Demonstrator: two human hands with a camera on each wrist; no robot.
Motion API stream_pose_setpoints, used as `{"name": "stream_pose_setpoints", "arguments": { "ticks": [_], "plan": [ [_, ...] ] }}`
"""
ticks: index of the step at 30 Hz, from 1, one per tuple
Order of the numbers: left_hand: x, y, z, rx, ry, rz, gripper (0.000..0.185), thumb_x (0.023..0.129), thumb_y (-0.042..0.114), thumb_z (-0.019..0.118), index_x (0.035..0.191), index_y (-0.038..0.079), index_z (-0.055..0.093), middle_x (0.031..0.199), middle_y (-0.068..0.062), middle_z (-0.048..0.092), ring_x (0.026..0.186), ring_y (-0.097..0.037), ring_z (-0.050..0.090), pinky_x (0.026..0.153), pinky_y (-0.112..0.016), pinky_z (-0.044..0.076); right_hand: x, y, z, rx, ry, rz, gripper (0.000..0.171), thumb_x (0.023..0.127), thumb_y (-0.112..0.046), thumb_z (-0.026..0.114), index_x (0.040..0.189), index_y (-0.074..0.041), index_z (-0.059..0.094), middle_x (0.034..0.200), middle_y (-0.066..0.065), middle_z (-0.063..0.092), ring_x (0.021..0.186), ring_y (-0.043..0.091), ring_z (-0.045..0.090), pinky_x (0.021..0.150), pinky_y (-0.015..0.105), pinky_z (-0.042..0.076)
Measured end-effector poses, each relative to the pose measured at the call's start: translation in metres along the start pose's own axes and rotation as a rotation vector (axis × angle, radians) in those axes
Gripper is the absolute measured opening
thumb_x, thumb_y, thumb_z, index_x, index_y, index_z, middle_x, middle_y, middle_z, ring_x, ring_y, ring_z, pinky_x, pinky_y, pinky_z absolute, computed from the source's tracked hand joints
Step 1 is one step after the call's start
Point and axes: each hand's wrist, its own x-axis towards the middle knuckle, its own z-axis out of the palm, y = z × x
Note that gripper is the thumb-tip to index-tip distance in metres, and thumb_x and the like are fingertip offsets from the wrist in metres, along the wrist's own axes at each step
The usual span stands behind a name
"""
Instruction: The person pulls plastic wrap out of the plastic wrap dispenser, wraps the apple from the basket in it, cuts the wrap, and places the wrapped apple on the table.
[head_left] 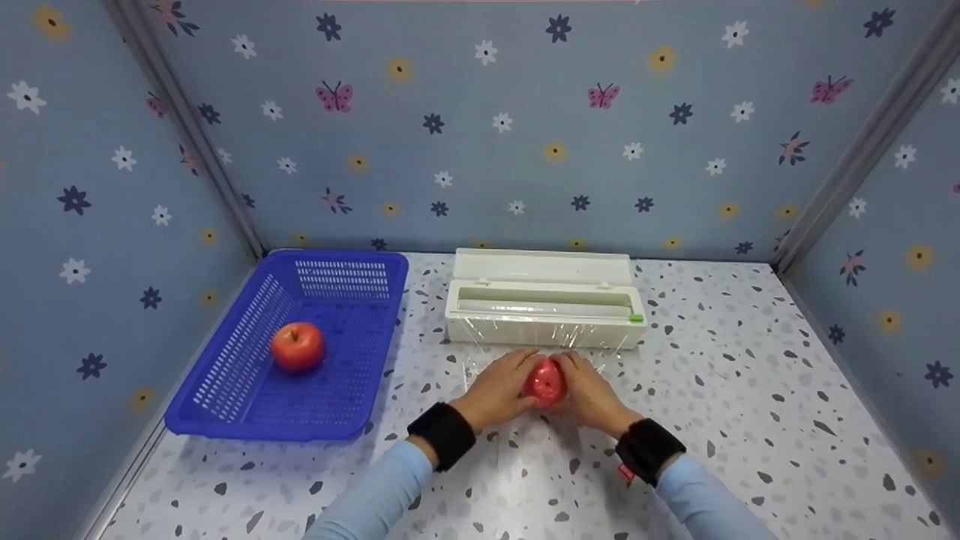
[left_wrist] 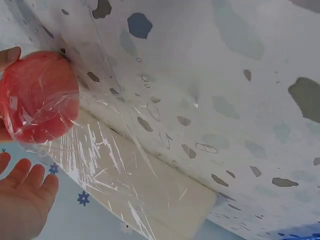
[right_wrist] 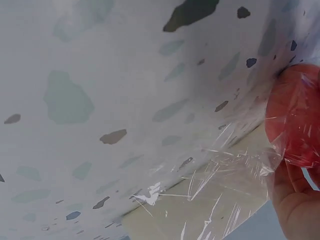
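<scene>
Clear film (left_wrist: pixel 95 155) is being stretched between the white box (head_left: pixel 544 332) and the red apple (head_left: pixel 547 384) just in front of it. That fruit is being gripped from both sides by the curled left hand (head_left: pixel 496 386) and right hand (head_left: pixel 590 391), seemingly for snugness, while another apple (head_left: pixel 298 348) is being held by the blue basket (head_left: pixel 385 341), probably against rolling.

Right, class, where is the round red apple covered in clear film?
In the head view, the film-covered apple is below and right of centre, held between the left hand and right hand, on the near side of the open white plastic box.
</scene>
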Motion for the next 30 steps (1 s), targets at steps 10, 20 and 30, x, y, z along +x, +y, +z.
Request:
{"name": "stream_pose_setpoints", "arguments": {
  "ticks": [10,20,30],
  "plan": [
    [0.015,-0.014,0.009,-0.237,-0.096,-0.110,0.068,0.078,0.021,0.070,0.137,0.012,0.037,0.139,-0.006,0.042,0.124,-0.023,0.044,0.104,-0.038,0.037,0.011,0.003,-0.004,0.106,-0.092,0.068,0.078,0.061,-0.025,0.084,0.126,-0.002,0.047,0.120,0.014,0.052,0.111,0.030,0.052,0.096,0.044,0.043],
    [0.024,-0.021,0.005,-0.440,-0.084,-0.159,0.060,0.080,0.010,0.065,0.135,0.012,0.041,0.134,-0.008,0.047,0.123,-0.023,0.045,0.104,-0.039,0.036,0.016,0.008,-0.003,0.323,-0.047,0.178,0.068,0.062,-0.004,0.079,0.123,-0.005,0.048,0.123,0.013,0.054,0.114,0.028,0.051,0.100,0.045,0.039],
    [0.023,-0.016,0.013,0.061,0.080,0.113,0.078,0.074,0.028,0.073,0.140,0.013,0.033,0.143,-0.014,0.035,0.130,-0.029,0.036,0.108,-0.044,0.030,0.024,0.021,-0.005,0.433,-0.093,0.184,0.066,0.069,0.001,0.072,0.128,-0.001,0.045,0.126,0.017,0.052,0.115,0.032,0.051,0.098,0.045,0.042]
  ]
}}
